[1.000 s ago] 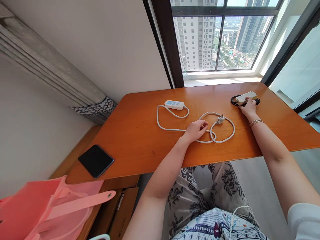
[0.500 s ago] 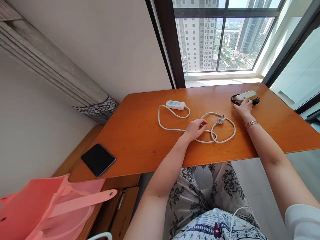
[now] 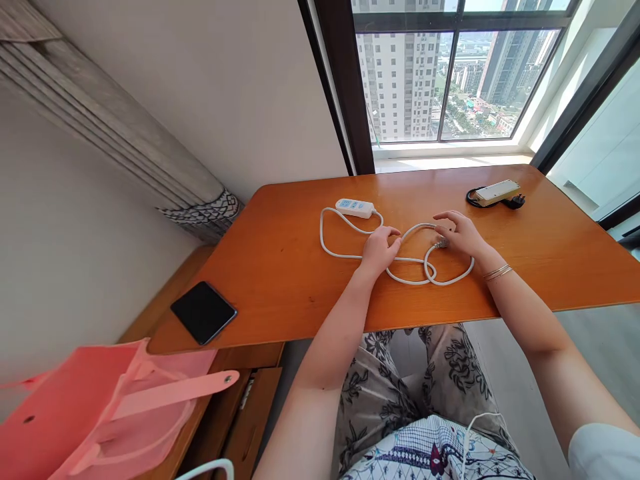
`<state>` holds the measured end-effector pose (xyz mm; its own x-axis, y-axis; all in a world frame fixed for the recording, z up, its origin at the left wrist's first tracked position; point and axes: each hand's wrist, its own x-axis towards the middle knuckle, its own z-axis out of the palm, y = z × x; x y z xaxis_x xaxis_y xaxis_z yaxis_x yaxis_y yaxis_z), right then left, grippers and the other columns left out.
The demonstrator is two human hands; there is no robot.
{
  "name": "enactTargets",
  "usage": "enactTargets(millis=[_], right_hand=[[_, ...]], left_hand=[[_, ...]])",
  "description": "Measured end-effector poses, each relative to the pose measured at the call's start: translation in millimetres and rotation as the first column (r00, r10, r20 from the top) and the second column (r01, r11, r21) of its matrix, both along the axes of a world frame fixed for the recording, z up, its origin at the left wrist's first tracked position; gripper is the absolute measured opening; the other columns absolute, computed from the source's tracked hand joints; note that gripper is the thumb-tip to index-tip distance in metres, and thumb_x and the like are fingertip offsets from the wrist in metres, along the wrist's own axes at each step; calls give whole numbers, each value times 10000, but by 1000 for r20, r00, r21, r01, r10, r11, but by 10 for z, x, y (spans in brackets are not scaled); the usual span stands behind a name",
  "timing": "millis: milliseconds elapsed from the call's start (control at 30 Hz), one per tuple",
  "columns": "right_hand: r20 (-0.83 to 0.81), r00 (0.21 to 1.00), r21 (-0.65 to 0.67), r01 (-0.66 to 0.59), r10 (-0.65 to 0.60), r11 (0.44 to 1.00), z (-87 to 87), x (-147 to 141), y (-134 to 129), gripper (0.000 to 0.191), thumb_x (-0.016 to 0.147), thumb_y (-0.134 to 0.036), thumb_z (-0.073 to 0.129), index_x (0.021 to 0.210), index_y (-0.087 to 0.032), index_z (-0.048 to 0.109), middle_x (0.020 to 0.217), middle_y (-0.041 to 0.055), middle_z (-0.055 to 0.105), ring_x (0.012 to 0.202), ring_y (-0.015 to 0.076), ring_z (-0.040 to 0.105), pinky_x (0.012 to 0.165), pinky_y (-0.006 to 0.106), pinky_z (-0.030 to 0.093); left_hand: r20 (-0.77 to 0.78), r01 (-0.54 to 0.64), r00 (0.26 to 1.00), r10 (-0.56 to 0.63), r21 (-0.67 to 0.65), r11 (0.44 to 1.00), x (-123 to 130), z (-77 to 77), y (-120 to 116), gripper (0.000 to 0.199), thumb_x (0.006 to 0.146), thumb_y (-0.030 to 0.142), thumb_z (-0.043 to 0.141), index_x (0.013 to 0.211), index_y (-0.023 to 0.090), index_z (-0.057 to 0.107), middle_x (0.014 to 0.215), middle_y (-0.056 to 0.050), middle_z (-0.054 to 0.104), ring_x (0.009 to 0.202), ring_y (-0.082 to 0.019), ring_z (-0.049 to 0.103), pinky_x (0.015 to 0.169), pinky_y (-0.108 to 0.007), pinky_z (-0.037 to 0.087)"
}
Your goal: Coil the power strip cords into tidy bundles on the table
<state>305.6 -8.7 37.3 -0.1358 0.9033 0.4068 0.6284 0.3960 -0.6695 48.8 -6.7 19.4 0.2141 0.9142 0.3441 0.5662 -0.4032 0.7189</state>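
Observation:
A white power strip (image 3: pixel 355 208) lies on the wooden table, its white cord (image 3: pixel 338 254) looped loosely in front of it. My left hand (image 3: pixel 381 250) is over the middle of the cord, fingers bent; whether it grips the cord is hidden. My right hand (image 3: pixel 461 235) hovers at the plug end of the cord, thumb and fingers apart, partly covering the white plug (image 3: pixel 441 244). Farther back on the right lies a second, pale yellowish power strip (image 3: pixel 495 193), with its black cord and black plug (image 3: pixel 515 201) wound about it.
A dark-screened tablet or phone (image 3: pixel 203 312) lies at the table's left front corner. A pink bag (image 3: pixel 90 407) stands beside wooden drawers (image 3: pixel 253 413) at lower left. The wooden table (image 3: pixel 280 287) meets the window sill at the back; its front edge is by my lap.
My right hand has left the pale power strip and come left and nearer, to the white plug. My left hand has shifted slightly up and left along the cord.

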Motion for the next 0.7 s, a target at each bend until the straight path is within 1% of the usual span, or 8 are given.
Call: enactTargets(millis=[100, 167, 333, 400, 467, 533, 600, 700], right_hand=[[-5, 999, -30, -52, 52, 998, -5, 130, 19, 276, 856, -380, 649, 1070, -241, 754, 1146, 82, 750, 1123, 289, 681, 1046, 486, 508], [101, 987, -36, -120, 123, 992, 8, 148, 4, 284, 827, -312, 635, 1071, -240, 762, 1148, 81, 756, 1152, 298, 672, 1081, 507, 480], [442, 862, -82, -237, 249, 968, 48, 36, -116, 407, 731, -222, 667, 1123, -268, 767, 1278, 72, 728, 1403, 378, 499, 1228, 695, 149], [517, 814, -103, -249, 266, 963, 52, -16, -147, 356, 757, -226, 669, 1092, -280, 777, 1246, 73, 735, 1393, 376, 501, 1227, 711, 100], [569, 779, -112, -245, 265, 963, 55, -51, -155, 242, 828, -242, 641, 1017, -281, 788, 1160, 75, 753, 1306, 348, 568, 1231, 686, 119], [582, 783, -80, -212, 219, 974, 62, -64, -146, 193, 896, -257, 598, 969, -268, 776, 1084, 77, 762, 1184, 314, 631, 1231, 643, 171], [533, 839, 7, -135, 111, 991, 72, -54, -130, 181, 934, -278, 572, 976, -242, 744, 1034, 87, 758, 1069, 289, 664, 1196, 588, 268], [299, 948, 171, 55, -105, 984, 71, -3, -93, 148, 941, -309, 562, 958, -213, 674, 970, 94, 728, 922, 255, 665, 1009, 467, 451]], left_hand=[[-57, 20, 998, -20, 3, 1000, -17, 28, -11, 113, 851, 206, 637, 935, 199, 712, 1055, -106, 713, 1047, -285, 661, 995, -460, 525], [-102, 82, 992, -81, 6, 997, -23, 66, -43, 138, 846, 188, 620, 942, 198, 720, 1053, -97, 714, 1057, -277, 656, 1013, -454, 514], [-269, 277, 927, -262, 15, 961, -6, 154, -143, 210, 766, 135, 633, 933, 199, 743, 1078, -82, 723, 1120, -272, 625, 1045, -424, 493], [-320, 354, 886, -336, -4, 935, 12, 161, -164, 221, 743, 135, 653, 933, 199, 745, 1040, -75, 735, 1090, -269, 633, 1030, -415, 500], [-350, 395, 855, -383, -41, 918, 30, 152, -173, 216, 750, 130, 644, 932, 194, 741, 970, -65, 741, 1010, -250, 656, 983, -396, 517], [-351, 402, 845, -404, -83, 912, 40, 139, -177, 209, 774, 122, 616, 933, 186, 737, 932, -60, 732, 920, -219, 674, 915, -360, 533], [-337, 390, 852, -402, -104, 915, 39, 132, -180, 214, 790, 120, 596, 938, 186, 736, 935, -55, 715, 874, -196, 680, 865, -328, 537], [-299, 320, 897, -326, -69, 945, 20, 136, -171, 194, 801, 135, 592, 932, 192, 725, 957, -54, 687, 859, -192, 670, 826, -320, 530]])
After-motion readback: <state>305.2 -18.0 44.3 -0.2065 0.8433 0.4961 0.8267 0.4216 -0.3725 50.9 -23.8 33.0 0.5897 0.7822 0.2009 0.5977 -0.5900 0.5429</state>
